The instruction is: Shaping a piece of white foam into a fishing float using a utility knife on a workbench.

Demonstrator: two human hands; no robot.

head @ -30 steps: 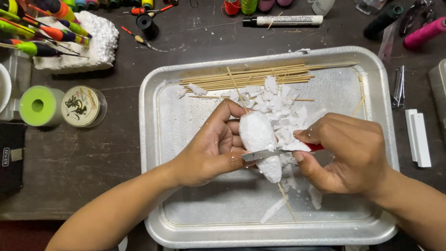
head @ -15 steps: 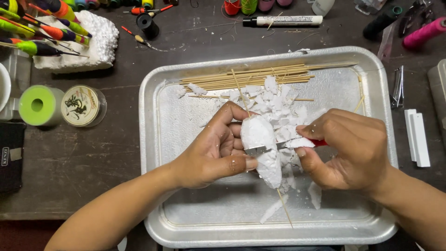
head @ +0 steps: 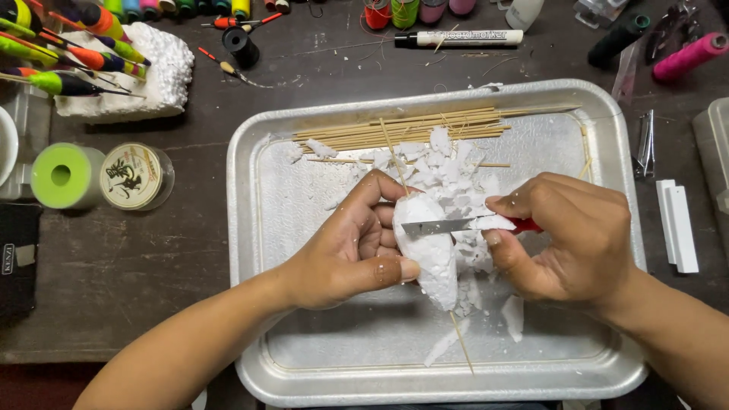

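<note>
Round labelled line spool [head: 135,176] left; white labelled marker [head: 459,37] top.

Tray [head: 250,228] left half free; skewers [head: 402,127], foam scraps [head: 456,178] block far side.

I note a foam block [head: 144,72] stuck with bright floats [head: 68,45] at upper left, a green spool [head: 62,175] touching a line reel [head: 135,175], a marker [head: 458,37] up top, clippers [head: 645,144] beside two white strips [head: 676,225] at right.
</note>
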